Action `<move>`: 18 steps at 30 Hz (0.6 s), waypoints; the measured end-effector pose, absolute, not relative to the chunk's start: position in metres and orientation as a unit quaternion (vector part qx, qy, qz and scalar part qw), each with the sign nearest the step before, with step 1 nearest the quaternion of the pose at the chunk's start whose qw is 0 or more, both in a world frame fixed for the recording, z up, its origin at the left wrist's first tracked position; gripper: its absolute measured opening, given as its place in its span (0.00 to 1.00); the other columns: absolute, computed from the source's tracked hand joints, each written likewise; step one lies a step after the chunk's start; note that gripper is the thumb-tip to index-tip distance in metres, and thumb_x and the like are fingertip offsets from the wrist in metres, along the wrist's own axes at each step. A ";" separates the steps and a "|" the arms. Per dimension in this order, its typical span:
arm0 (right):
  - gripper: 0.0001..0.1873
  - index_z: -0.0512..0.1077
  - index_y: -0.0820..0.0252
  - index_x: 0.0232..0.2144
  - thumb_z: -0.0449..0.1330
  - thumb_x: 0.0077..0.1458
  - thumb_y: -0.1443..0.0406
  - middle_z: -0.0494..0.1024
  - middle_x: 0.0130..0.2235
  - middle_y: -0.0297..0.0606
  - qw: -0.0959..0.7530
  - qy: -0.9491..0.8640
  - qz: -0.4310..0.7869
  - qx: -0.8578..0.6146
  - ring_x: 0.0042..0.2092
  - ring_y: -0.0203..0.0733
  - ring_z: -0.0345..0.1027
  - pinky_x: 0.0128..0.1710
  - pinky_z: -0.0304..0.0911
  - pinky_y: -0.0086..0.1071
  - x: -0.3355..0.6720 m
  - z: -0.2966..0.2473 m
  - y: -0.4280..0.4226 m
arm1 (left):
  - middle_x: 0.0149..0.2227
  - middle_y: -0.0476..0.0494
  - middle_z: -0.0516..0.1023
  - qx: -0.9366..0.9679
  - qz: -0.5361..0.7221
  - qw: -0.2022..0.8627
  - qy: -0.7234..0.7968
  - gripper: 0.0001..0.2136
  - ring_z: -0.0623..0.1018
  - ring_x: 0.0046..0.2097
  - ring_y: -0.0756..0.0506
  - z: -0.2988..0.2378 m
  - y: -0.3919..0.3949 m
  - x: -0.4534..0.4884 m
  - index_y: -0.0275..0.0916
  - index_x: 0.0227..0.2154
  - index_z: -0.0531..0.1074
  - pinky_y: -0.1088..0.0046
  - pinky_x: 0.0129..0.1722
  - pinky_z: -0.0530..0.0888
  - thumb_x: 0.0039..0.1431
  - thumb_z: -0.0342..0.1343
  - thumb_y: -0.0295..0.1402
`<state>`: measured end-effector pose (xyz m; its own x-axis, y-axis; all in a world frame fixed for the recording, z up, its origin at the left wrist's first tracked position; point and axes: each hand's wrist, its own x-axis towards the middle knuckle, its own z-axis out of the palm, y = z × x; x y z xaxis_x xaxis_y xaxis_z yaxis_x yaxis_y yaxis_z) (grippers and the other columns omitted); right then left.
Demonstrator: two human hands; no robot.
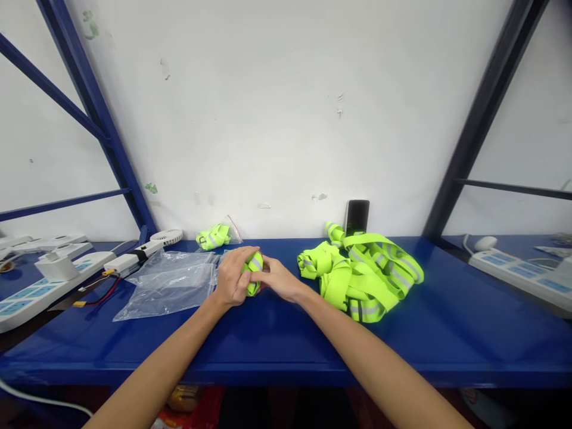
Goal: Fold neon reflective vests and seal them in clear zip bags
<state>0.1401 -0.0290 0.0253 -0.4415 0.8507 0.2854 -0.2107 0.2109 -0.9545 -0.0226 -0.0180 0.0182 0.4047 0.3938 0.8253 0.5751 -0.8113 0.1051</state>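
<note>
My left hand is wrapped round a rolled-up neon yellow reflective strap just above the blue shelf. My right hand pinches the same roll from its right side, fingers pressed on it. To the right lies a loose pile of neon yellow reflective straps. A stack of clear plastic bags lies to the left of my hands. Behind it sits one bagged strap against the wall.
A black phone leans on the white wall behind the pile. White power strips and a small white fan lie at the left. Another power strip lies at the right. Blue rack posts rise on both sides.
</note>
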 end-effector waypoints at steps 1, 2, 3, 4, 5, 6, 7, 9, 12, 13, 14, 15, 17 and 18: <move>0.17 0.70 0.59 0.39 0.64 0.45 0.60 0.73 0.34 0.34 0.433 -0.610 0.625 -0.224 0.34 0.39 0.68 0.36 0.69 0.37 0.143 0.028 -0.029 | 0.50 0.36 0.73 -0.825 -0.476 0.083 -0.294 0.23 0.73 0.52 0.39 0.018 -0.018 -0.024 0.37 0.53 0.64 0.57 0.52 0.69 0.61 0.35 0.41; 0.17 0.70 0.59 0.39 0.64 0.47 0.59 0.73 0.33 0.34 0.409 -0.596 0.661 -0.202 0.34 0.38 0.69 0.35 0.70 0.36 0.146 0.029 -0.029 | 0.50 0.36 0.73 -0.819 -0.489 0.071 -0.292 0.23 0.73 0.51 0.39 0.018 -0.018 -0.025 0.37 0.53 0.64 0.57 0.52 0.69 0.61 0.35 0.41; 0.18 0.70 0.60 0.40 0.64 0.47 0.58 0.72 0.33 0.34 0.395 -0.588 0.679 -0.193 0.33 0.38 0.69 0.34 0.70 0.35 0.149 0.030 -0.029 | 0.49 0.35 0.73 -0.817 -0.497 0.061 -0.286 0.23 0.73 0.50 0.39 0.018 -0.018 -0.025 0.36 0.52 0.64 0.57 0.51 0.69 0.61 0.35 0.41; 0.19 0.70 0.60 0.40 0.65 0.47 0.58 0.72 0.32 0.33 0.394 -0.586 0.680 -0.197 0.33 0.37 0.70 0.34 0.71 0.35 0.150 0.030 -0.028 | 0.49 0.35 0.73 -0.818 -0.500 0.057 -0.279 0.23 0.74 0.50 0.40 0.018 -0.018 -0.025 0.36 0.52 0.64 0.58 0.51 0.69 0.62 0.35 0.41; 0.20 0.70 0.60 0.40 0.66 0.46 0.57 0.72 0.31 0.33 0.402 -0.588 0.669 -0.212 0.32 0.37 0.70 0.33 0.72 0.34 0.151 0.029 -0.027 | 0.49 0.36 0.74 -0.821 -0.500 0.058 -0.270 0.23 0.74 0.50 0.40 0.018 -0.019 -0.024 0.36 0.52 0.65 0.58 0.51 0.70 0.62 0.36 0.41; 0.22 0.69 0.60 0.40 0.67 0.44 0.57 0.72 0.30 0.32 0.411 -0.592 0.653 -0.232 0.30 0.37 0.70 0.31 0.72 0.34 0.150 0.027 -0.025 | 0.48 0.36 0.74 -0.824 -0.498 0.061 -0.262 0.22 0.74 0.50 0.40 0.018 -0.019 -0.024 0.36 0.51 0.66 0.58 0.51 0.70 0.62 0.36 0.41; 0.24 0.68 0.59 0.41 0.68 0.43 0.56 0.72 0.29 0.31 0.416 -0.594 0.641 -0.253 0.29 0.37 0.70 0.30 0.72 0.35 0.149 0.024 -0.023 | 0.48 0.36 0.74 -0.827 -0.496 0.066 -0.256 0.22 0.74 0.50 0.39 0.018 -0.019 -0.023 0.36 0.51 0.66 0.58 0.50 0.70 0.62 0.37 0.41; 0.25 0.67 0.58 0.40 0.69 0.42 0.54 0.71 0.26 0.29 0.412 -0.594 0.630 -0.282 0.27 0.37 0.70 0.27 0.73 0.36 0.145 0.020 -0.020 | 0.47 0.36 0.75 -0.830 -0.494 0.074 -0.248 0.22 0.74 0.49 0.39 0.017 -0.019 -0.022 0.36 0.50 0.68 0.58 0.50 0.70 0.61 0.37 0.40; 0.23 0.68 0.60 0.34 0.67 0.42 0.51 0.70 0.22 0.29 0.405 -0.602 0.620 -0.299 0.24 0.37 0.69 0.25 0.71 0.35 0.139 0.017 -0.017 | 0.45 0.37 0.76 -0.825 -0.497 0.086 -0.256 0.21 0.75 0.47 0.40 0.017 -0.019 -0.018 0.36 0.49 0.69 0.59 0.49 0.70 0.61 0.37 0.39; 0.22 0.68 0.60 0.32 0.67 0.42 0.51 0.70 0.21 0.29 0.415 -0.607 0.603 -0.308 0.23 0.37 0.68 0.24 0.69 0.33 0.137 0.017 -0.017 | 0.44 0.37 0.77 -0.821 -0.499 0.091 -0.262 0.21 0.75 0.47 0.40 0.018 -0.019 -0.016 0.36 0.48 0.69 0.59 0.48 0.70 0.61 0.37 0.39; 0.21 0.68 0.60 0.30 0.66 0.42 0.51 0.70 0.21 0.29 0.431 -0.615 0.576 -0.322 0.23 0.37 0.67 0.24 0.68 0.31 0.136 0.018 -0.017 | 0.44 0.37 0.77 -0.817 -0.502 0.098 -0.267 0.21 0.75 0.46 0.40 0.018 -0.020 -0.014 0.37 0.48 0.70 0.59 0.48 0.70 0.61 0.37 0.39; 0.19 0.67 0.60 0.29 0.66 0.43 0.53 0.69 0.20 0.29 0.449 -0.626 0.539 -0.341 0.23 0.36 0.66 0.23 0.65 0.29 0.135 0.019 -0.017 | 0.44 0.37 0.77 -0.814 -0.503 0.105 -0.272 0.20 0.75 0.46 0.40 0.019 -0.020 -0.011 0.37 0.48 0.70 0.59 0.48 0.70 0.61 0.38 0.38; 0.14 0.66 0.60 0.24 0.64 0.44 0.57 0.68 0.19 0.29 0.476 -0.649 0.446 -0.391 0.23 0.36 0.65 0.22 0.60 0.27 0.134 0.021 -0.017 | 0.44 0.38 0.77 -0.813 -0.498 0.121 -0.278 0.19 0.75 0.46 0.41 0.021 -0.023 -0.003 0.37 0.47 0.70 0.60 0.47 0.70 0.61 0.38 0.37; 0.12 0.65 0.60 0.22 0.63 0.45 0.59 0.68 0.19 0.29 0.483 -0.658 0.403 -0.415 0.23 0.36 0.64 0.21 0.58 0.26 0.134 0.022 -0.017 | 0.43 0.38 0.77 -0.814 -0.493 0.128 -0.280 0.19 0.75 0.45 0.41 0.023 -0.024 0.001 0.37 0.47 0.70 0.60 0.47 0.70 0.61 0.39 0.37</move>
